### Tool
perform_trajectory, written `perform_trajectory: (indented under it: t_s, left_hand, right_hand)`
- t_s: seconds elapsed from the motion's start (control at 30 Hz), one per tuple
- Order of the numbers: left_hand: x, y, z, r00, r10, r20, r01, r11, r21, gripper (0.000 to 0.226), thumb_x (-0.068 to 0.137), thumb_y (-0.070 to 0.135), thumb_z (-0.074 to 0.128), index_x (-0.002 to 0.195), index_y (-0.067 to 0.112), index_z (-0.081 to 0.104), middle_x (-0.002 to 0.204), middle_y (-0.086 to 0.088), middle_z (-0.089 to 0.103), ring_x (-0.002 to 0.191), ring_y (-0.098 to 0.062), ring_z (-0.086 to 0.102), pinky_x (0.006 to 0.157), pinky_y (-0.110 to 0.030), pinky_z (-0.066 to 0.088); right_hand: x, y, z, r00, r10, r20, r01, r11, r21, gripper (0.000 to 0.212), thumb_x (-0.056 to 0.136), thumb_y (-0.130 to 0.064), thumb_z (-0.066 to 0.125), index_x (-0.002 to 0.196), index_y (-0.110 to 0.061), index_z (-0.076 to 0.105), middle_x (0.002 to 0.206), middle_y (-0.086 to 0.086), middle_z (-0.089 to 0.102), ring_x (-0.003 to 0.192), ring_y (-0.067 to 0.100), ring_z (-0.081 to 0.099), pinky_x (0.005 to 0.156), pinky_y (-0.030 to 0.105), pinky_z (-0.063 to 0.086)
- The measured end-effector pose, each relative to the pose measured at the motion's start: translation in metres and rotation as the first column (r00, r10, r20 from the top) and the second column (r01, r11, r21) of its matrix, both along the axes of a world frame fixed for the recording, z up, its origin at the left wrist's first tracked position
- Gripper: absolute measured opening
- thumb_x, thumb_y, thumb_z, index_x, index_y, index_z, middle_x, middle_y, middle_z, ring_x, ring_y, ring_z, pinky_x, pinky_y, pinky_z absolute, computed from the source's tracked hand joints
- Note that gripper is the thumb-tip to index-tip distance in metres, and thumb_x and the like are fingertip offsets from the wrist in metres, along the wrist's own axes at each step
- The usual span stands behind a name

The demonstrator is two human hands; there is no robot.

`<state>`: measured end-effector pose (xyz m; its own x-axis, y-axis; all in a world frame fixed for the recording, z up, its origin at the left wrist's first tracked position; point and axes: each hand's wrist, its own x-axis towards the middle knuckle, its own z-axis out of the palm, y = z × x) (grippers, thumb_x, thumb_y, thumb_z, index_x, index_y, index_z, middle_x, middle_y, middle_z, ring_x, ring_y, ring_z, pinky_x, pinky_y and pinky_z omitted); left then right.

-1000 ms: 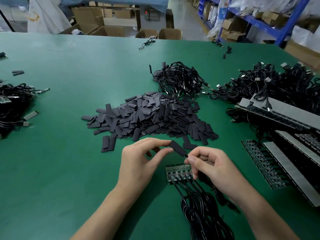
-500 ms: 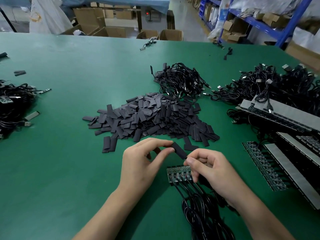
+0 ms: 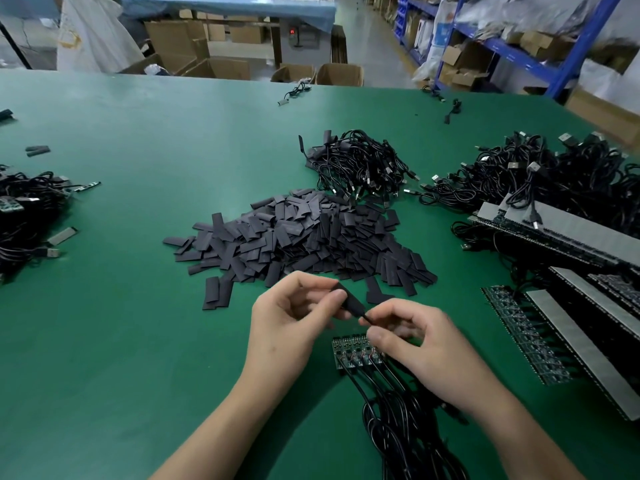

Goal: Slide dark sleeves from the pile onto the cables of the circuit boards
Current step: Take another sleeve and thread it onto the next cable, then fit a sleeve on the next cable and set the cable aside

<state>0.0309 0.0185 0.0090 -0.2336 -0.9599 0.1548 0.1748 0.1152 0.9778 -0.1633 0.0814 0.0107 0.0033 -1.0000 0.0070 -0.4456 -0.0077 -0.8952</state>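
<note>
At the left, our left hand [image 3: 291, 327] pinches one sleeve [image 3: 348, 299] between thumb and forefinger, gripping its upper, far end, with the other fingers curled loosely beneath. From that grip the sleeve runs on a slant, down and to the right, so its free mouth points at the right hand. There we see the thin dark tip of a cable [image 3: 364, 319] meeting that mouth. We cannot tell whether it is inside at all, since both are dark and the joint is small. The right hand [image 3: 426, 348] pinches the cable just behind the tip, thumb and forefinger closed on it. Its other fingers curl over the boards [image 3: 351, 351], which lie in a short row on the table [image 3: 121, 341] just below both hands. Their cables [image 3: 398, 427] trail toward us in a black tangle. The pile [image 3: 301, 240] lies just beyond the hands, nearer the left one. The coming move, we judge, turns on one line: sleeve axis and cable end must share the same slant, mouth to tip, with the left hand pushing down and right or the right hand feeding up and left. The hands are almost touching, so the travel is short. The risk is that the flat sleeve closes up or the limp cable buckles at the mouth.
</note>
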Motion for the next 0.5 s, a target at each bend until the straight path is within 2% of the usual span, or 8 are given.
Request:
perform_trajectory:
  t_s: [0.07,0.13,0.23,0.3,0.33,0.4,0.43,0.5]
  left_hand:
    - [0.003,-0.003,0.003,0.998,0.039,-0.055,-0.036,0.998,0.059,0.020,0.082,0.017,0.076,0.096,0.005,0.069,0.079,-0.014,0.077,0.072,-0.021,0.075,0.064,-0.022,0.055]
    - [0.005,-0.005,0.005,0.991,0.077,-0.111,-0.063,0.991,0.120,0.025,0.080,0.021,0.076,0.097,0.004,0.069,0.082,-0.017,0.077,0.073,-0.020,0.076,0.063,-0.022,0.056]
    - [0.006,-0.006,0.006,0.984,0.098,-0.147,-0.074,0.984,0.161,0.026,0.079,0.023,0.076,0.098,0.006,0.069,0.084,-0.018,0.077,0.075,-0.021,0.076,0.064,-0.023,0.057]
    - [0.008,-0.008,0.006,0.990,0.080,-0.116,-0.060,0.985,0.162,0.027,0.082,0.024,0.075,0.103,0.008,0.068,0.086,-0.012,0.078,0.078,-0.021,0.076,0.066,-0.024,0.057]
    - [0.008,-0.009,0.006,0.997,0.060,-0.057,-0.051,0.988,0.148,0.028,0.083,0.024,0.075,0.107,0.012,0.067,0.088,-0.008,0.078,0.081,-0.019,0.076,0.067,-0.024,0.056]
    - [0.011,-0.012,0.004,0.986,0.021,0.168,-0.029,0.999,0.045,0.028,0.087,0.027,0.077,0.113,0.020,0.067,0.092,0.004,0.077,0.083,-0.012,0.072,0.072,-0.022,0.052]
    - [0.015,-0.014,0.003,0.948,0.013,0.317,0.003,0.999,-0.050,0.028,0.088,0.032,0.077,0.113,0.025,0.069,0.092,0.010,0.075,0.083,-0.008,0.068,0.074,-0.020,0.050]
    - [0.023,-0.016,0.003,0.795,0.011,0.606,0.153,0.964,-0.218,0.033,0.084,0.054,0.076,0.108,0.031,0.072,0.092,0.017,0.070,0.087,-0.004,0.062,0.076,-0.016,0.048]
  right_hand:
    - [-0.009,0.001,0.004,0.981,0.016,-0.194,-0.027,0.998,-0.053,0.026,0.082,-0.061,0.067,0.098,-0.041,0.072,0.104,-0.019,0.068,0.095,0.005,0.062,0.078,0.014,0.045]
    - [-0.015,0.000,0.005,0.957,0.028,-0.287,-0.042,0.998,-0.041,0.016,0.087,-0.053,0.072,0.089,-0.037,0.071,0.100,-0.017,0.064,0.096,0.009,0.059,0.078,0.015,0.041]
    - [-0.015,-0.002,0.002,0.955,0.035,-0.295,-0.043,0.999,-0.020,0.018,0.091,-0.042,0.070,0.078,-0.030,0.070,0.091,-0.013,0.063,0.092,0.011,0.058,0.079,0.025,0.044]
    - [-0.013,-0.002,0.002,0.970,0.011,-0.244,-0.019,0.999,-0.032,0.020,0.093,-0.039,0.068,0.074,-0.034,0.070,0.088,-0.013,0.065,0.087,0.010,0.060,0.075,0.030,0.046]
    - [-0.013,-0.002,0.004,0.979,-0.022,-0.202,0.016,0.999,-0.035,0.019,0.094,-0.040,0.067,0.076,-0.037,0.071,0.087,-0.013,0.067,0.084,0.011,0.062,0.074,0.035,0.049]
    - [-0.014,-0.003,0.008,0.986,-0.121,-0.117,0.116,0.992,-0.046,0.019,0.092,-0.050,0.062,0.084,-0.036,0.073,0.084,-0.007,0.074,0.080,0.022,0.069,0.079,0.049,0.055]
    - [-0.014,-0.006,0.011,0.980,-0.177,-0.091,0.171,0.983,-0.067,0.025,0.091,-0.053,0.060,0.085,-0.033,0.073,0.082,-0.004,0.075,0.078,0.026,0.071,0.079,0.053,0.057]
    - [-0.016,-0.015,0.019,0.963,-0.261,-0.063,0.252,0.960,-0.121,0.027,0.097,-0.044,0.059,0.081,-0.025,0.070,0.076,0.000,0.075,0.070,0.020,0.074,0.073,0.050,0.062]
